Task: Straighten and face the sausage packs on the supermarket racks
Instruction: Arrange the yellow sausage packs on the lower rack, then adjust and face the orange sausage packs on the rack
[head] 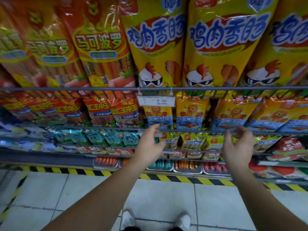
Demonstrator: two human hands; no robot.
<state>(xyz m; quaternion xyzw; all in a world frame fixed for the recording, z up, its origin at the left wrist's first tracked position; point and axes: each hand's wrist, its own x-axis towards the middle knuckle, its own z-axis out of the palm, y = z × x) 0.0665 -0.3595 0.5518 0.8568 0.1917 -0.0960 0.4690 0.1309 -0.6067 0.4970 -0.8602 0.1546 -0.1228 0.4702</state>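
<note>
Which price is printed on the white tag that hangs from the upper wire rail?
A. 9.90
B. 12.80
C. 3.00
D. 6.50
A: the white price tag, clipped to the wire rail below the yellow chicken sausage packs, reads 9.90.
</note>
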